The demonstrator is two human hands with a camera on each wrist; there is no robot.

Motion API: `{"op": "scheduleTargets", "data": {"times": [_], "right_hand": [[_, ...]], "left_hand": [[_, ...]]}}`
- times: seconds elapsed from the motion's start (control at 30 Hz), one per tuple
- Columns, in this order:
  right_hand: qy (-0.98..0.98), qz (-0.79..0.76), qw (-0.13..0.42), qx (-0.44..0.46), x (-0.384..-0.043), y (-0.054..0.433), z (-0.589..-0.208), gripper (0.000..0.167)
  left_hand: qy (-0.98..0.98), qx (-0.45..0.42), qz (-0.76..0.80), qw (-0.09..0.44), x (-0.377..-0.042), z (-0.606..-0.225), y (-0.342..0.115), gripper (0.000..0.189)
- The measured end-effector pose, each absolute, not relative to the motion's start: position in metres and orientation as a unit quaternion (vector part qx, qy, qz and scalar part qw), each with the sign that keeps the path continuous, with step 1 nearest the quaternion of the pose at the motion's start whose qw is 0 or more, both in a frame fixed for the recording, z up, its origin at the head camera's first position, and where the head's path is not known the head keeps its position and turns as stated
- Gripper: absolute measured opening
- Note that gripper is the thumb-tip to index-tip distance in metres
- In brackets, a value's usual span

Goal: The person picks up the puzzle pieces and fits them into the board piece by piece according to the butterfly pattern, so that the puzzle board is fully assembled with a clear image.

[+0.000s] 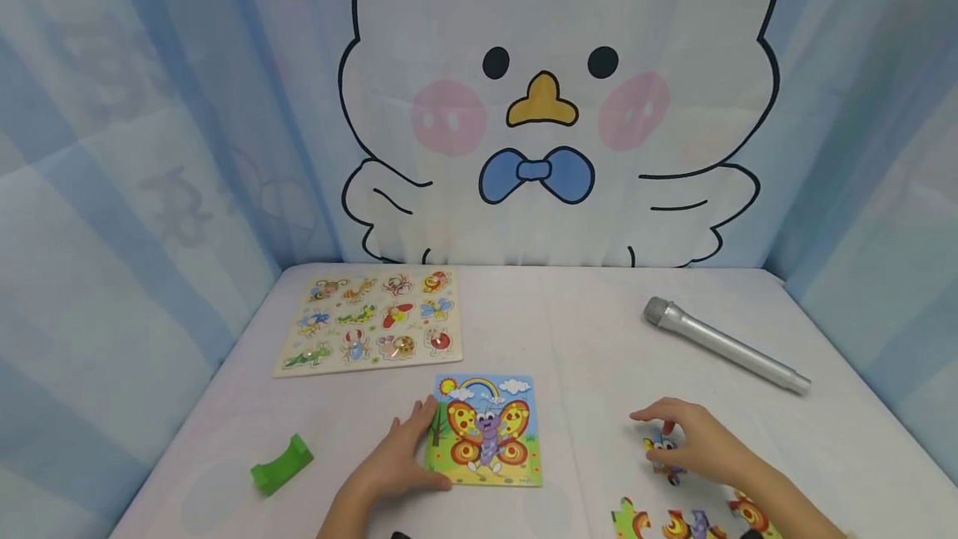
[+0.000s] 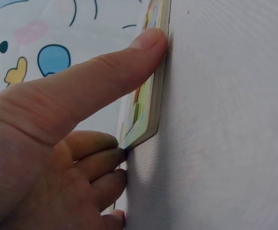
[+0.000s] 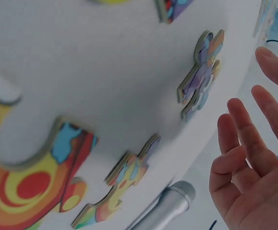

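A square butterfly puzzle board (image 1: 486, 431) lies flat on the table. My left hand (image 1: 400, 456) is at its left side, fingers spread along the left edge and the thumb touching the lower edge. In the left wrist view the straight thumb (image 2: 105, 72) lies against the board's side (image 2: 153, 112), with the other fingers near its corner. To the right, my right hand (image 1: 699, 439) hovers with parted fingers over a purple and blue puzzle piece (image 1: 664, 457). In the right wrist view, a gap shows between that piece (image 3: 201, 76) and the fingers (image 3: 246, 136).
More puzzle pieces (image 1: 629, 518) lie at the front right, one partly behind the right forearm. A silver microphone (image 1: 729, 348) lies at the back right. An insect peg board (image 1: 374, 323) is at the back left, and a green curved block (image 1: 282, 464) at the front left.
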State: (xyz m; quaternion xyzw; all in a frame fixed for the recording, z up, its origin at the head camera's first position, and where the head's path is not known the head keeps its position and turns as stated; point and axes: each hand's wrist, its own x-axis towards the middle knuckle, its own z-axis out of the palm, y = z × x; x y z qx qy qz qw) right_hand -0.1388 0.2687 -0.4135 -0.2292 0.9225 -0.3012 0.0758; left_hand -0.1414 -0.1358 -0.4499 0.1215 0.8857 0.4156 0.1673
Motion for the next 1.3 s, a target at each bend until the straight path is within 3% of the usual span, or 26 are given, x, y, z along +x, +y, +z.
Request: {"op": "scheduleTargets", "data": {"times": [0.63,1.3], "right_hand": [[0.937,-0.272,0.124,-0.178,-0.133,0.296,-0.419,0.050],[0.953,-0.216,0.105,-0.184,-0.136,0.280,-0.412,0.046]], "left_hand": [[0.887,0.116,0.414,0.170,-0.143,-0.451,-0.138,0.113],[0.888,0.114,0.412,0.170,-0.141,-0.451,-0.137,0.113]]}}
